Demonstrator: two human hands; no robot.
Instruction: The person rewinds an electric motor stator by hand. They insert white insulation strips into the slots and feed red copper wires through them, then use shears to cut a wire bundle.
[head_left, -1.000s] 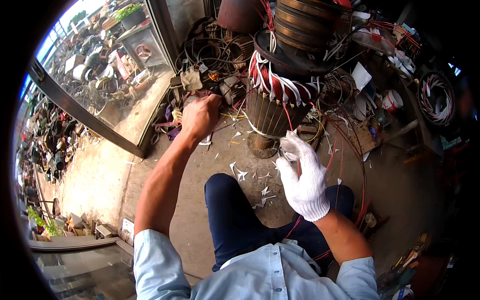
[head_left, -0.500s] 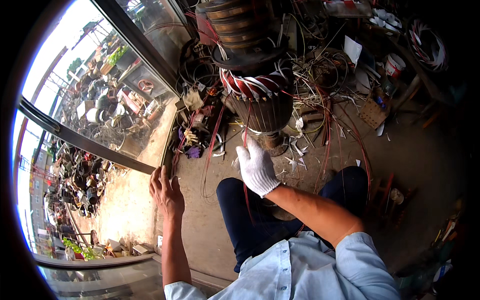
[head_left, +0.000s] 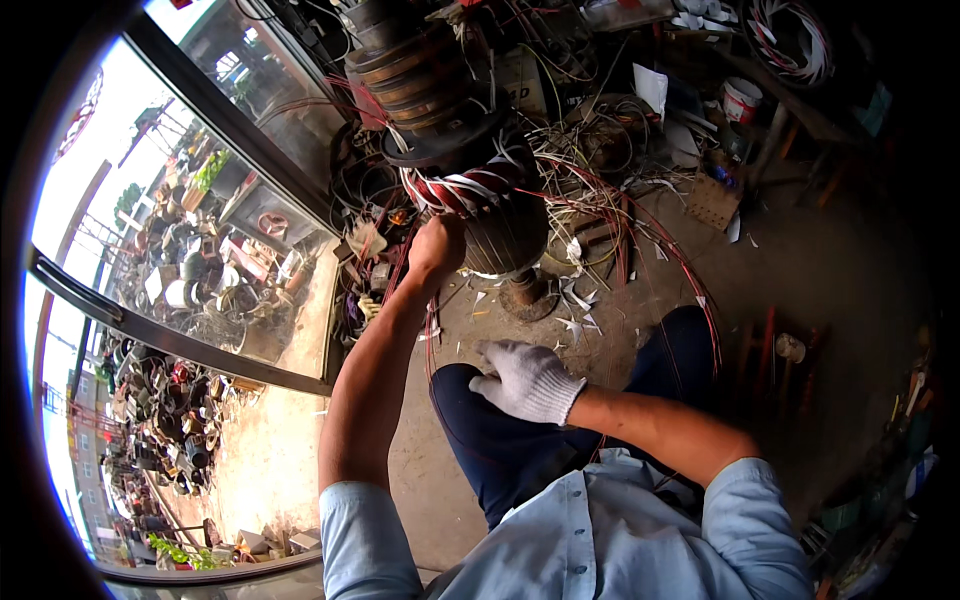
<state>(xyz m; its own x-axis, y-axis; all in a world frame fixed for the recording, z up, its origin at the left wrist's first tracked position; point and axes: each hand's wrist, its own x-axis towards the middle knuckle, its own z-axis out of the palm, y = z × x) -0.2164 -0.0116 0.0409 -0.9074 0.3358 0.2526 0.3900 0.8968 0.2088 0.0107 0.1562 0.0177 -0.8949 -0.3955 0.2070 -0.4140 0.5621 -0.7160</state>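
In front of me stands a motor rotor [head_left: 505, 235], a dark ribbed drum upright on a shaft. Around its upper end runs a winding of red wire bound with white strips [head_left: 475, 188]; copper-coloured rings [head_left: 410, 75] sit above. My bare left hand [head_left: 438, 245] is closed in a fist against the drum's left side, just below the winding. Its fingertips face away, so what they grip is hidden. My right hand [head_left: 528, 380], in a white knitted glove, hovers over my left knee, thumb and fingers apart, with nothing visible between them.
Long red wires [head_left: 690, 290] trail from the rotor down to the right. Tangled wire [head_left: 600, 150] and paper scraps [head_left: 578, 298] litter the floor. A white bucket [head_left: 741, 100] stands back right. At left, a framed glass panel [head_left: 235, 200] separates me from scrap heaps outside.
My left hand has left the frame post and reached up to the rotor. My right hand has let go of the red wire and drawn back toward my knee. The view has shifted.
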